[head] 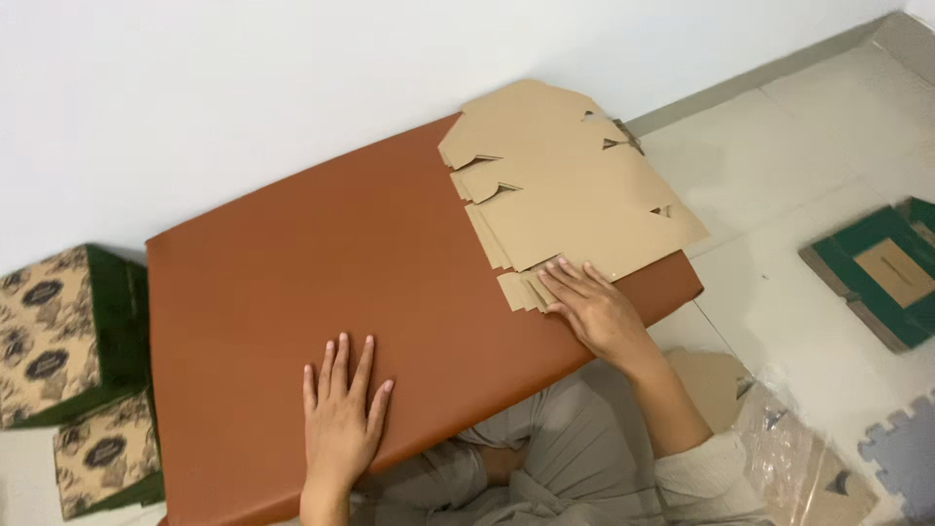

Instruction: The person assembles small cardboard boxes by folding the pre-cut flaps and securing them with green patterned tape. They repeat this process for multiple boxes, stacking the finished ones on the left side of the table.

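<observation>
Stack of flat die-cut cardboard sheets lay on far right corner of brown leather-look board, sheets fanned at near edge, one corner overhanging the board by the wall. Right hand rested on stack's near edge, fingers spread flat w/ tips on the sheets, gripping nothing. Left hand lay palm-down on bare board near its front edge, fingers splayed, released. Board sat across person's lap. Patterned green boxes stood left on floor; green-edged flattened box lay right; clear plastic wrap beside right forearm.
</observation>
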